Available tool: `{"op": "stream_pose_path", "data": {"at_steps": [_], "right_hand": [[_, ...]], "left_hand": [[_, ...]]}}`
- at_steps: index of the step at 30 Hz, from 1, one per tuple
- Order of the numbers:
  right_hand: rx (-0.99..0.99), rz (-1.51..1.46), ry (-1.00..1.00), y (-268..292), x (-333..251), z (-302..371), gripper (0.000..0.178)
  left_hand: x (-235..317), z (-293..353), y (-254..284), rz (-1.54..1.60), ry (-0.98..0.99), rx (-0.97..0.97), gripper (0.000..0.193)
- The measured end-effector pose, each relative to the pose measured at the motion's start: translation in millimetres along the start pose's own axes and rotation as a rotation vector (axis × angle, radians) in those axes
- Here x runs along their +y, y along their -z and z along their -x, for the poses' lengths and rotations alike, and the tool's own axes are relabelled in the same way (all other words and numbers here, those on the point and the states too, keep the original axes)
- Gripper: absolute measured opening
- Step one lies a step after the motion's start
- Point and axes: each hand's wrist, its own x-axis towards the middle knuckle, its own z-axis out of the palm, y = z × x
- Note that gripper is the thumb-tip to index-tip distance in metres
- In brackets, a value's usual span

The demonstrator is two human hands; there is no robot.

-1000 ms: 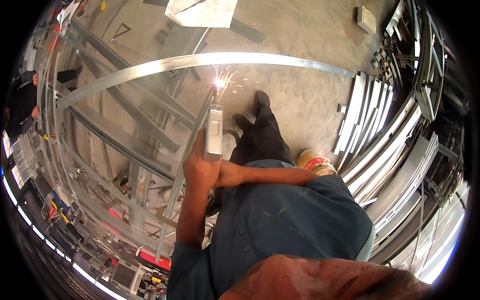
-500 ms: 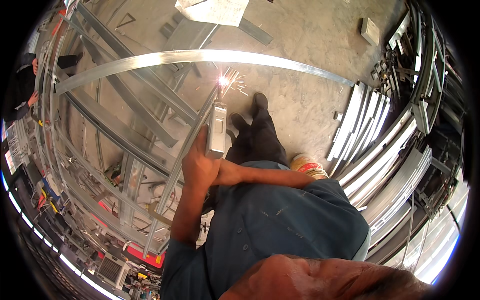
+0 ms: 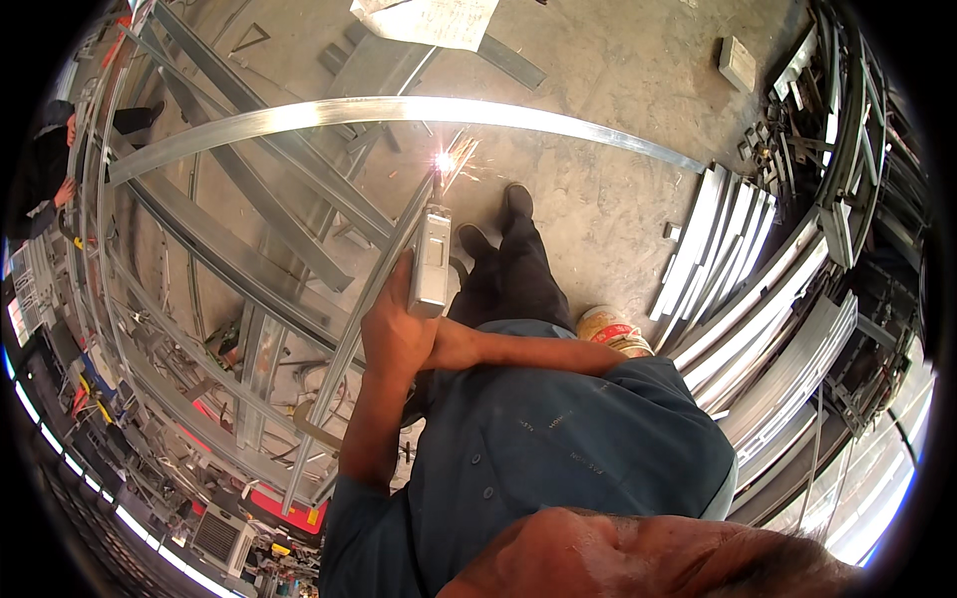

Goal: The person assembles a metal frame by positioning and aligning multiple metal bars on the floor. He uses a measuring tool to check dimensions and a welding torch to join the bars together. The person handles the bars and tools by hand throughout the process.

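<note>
A silver, box-bodied welding gun (image 3: 431, 261) points away from me over a metal frame bar. A bright spark (image 3: 444, 161) burns at its tip, throwing streaks to the right. My left hand (image 3: 393, 324) is closed around the rear of the gun, one finger lying along its left side. Close against that hand is my right hand (image 3: 454, 346), its forearm crossing my front; its fingers are hidden. The tip works where a slanting metal bar (image 3: 374, 291) comes close to a long, shiny metal strip (image 3: 409, 112) that crosses ahead.
Several grey metal channels (image 3: 269, 204) lie crossed at the left. Metal strips (image 3: 716, 234) are stacked at the right, near a bucket (image 3: 610, 331). A marked paper sheet (image 3: 429, 22) lies at the far side. Another person's hand (image 3: 66, 192) shows at the left edge.
The sparks now spread less widely and look denser. The gun and both my hands stay almost in the same place.
</note>
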Motion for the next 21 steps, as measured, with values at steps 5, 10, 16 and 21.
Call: {"op": "stream_pose_path", "data": {"at_steps": [5, 10, 16, 21], "right_hand": [[0.012, 0.016, 0.007, 0, 2, 0, 0.055], [-0.003, 0.021, -0.003, 0, -3, 1, 0.055], [-0.015, 0.003, -0.043, 0, -10, 7, 0.056], [-0.008, 0.007, 0.010, -2, -5, 7, 0.058]], "left_hand": [[1, 0, 1, 0.000, -0.019, 0.012, 0.065], [-1, 1, 0, -0.001, -0.036, 0.024, 0.067], [3, 4, 4, 0.038, 0.012, -0.016, 0.068], [7, 4, 7, 0.084, 0.064, -0.039, 0.067]]}}
